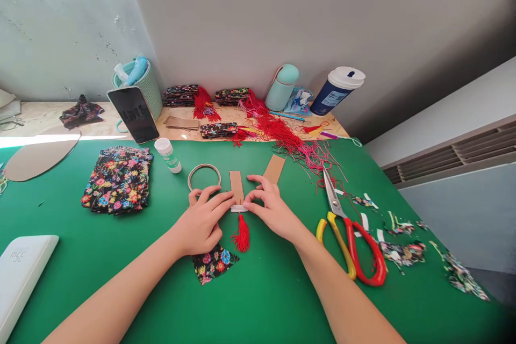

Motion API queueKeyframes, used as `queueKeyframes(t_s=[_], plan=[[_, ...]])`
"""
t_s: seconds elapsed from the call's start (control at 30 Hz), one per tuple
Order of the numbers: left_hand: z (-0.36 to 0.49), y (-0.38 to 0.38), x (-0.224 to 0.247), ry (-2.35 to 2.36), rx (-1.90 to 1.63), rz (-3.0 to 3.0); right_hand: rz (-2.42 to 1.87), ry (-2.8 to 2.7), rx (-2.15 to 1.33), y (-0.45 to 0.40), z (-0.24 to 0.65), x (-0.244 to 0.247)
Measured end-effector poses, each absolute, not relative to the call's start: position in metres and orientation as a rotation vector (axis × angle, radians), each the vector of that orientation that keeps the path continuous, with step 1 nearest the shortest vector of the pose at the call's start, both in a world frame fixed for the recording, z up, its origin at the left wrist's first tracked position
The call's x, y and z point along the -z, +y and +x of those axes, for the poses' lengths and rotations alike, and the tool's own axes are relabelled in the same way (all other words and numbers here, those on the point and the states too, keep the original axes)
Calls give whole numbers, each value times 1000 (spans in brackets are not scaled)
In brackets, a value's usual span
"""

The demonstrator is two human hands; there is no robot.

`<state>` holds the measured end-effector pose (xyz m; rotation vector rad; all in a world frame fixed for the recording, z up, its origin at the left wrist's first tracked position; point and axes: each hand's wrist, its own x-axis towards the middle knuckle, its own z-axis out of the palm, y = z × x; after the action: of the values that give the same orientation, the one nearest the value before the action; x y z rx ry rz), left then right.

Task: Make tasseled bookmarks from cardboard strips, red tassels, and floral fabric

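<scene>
A narrow cardboard strip (pixel 236 185) lies flat on the green mat, with a short white tape strip (pixel 238 208) across its near end. A red tassel (pixel 241 234) hangs out below that tape. My left hand (pixel 205 219) is open, its stretched fingertips resting at the tape's left end. At the right end, my right hand (pixel 271 207) has thumb and index finger closed on the tape, the other fingers raised. A floral fabric piece (pixel 214 265) lies partly under my left hand. Beyond that hand is a tape roll (pixel 204 166), its near side hidden.
Red-and-yellow scissors (pixel 342 226) lie at right beside fabric scraps (pixel 403 252). Another cardboard strip (pixel 274 168) is behind my right hand. At left are folded floral fabric (pixel 117 180), a glue stick (pixel 168 155) and a propped phone (pixel 134 114). Red cords (pixel 284 131) spread at the back.
</scene>
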<state>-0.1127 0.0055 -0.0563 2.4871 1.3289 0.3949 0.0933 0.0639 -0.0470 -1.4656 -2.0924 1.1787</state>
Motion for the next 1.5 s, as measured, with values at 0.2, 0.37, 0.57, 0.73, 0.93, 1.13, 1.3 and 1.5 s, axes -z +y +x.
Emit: queueKeyframes(t_s=[0.2,0.37,0.57,0.73,0.93,1.13,1.3,1.5], plan=[[-112,6,57,1336,-386,2500,-1492,-2085,-1159,63,91,50],[-112,6,56,1330,-391,2495,-1480,-2071,-1128,62,90,51],[-112,6,55,1329,-368,2498,-1455,-2057,-1082,62,90,55],[-112,6,55,1339,-372,2494,-1454,-2058,-1045,62,89,57],[-112,6,55,1337,-360,2499,-1499,-2075,-1040,62,88,55],[-112,5,55,1338,-341,2518,-1473,-2066,-1005,62,87,57],[-112,5,56,1340,-335,2526,-1477,-2042,-982,61,87,58],[-112,4,53,1332,-330,2547,-1460,-2036,-955,61,88,59]])
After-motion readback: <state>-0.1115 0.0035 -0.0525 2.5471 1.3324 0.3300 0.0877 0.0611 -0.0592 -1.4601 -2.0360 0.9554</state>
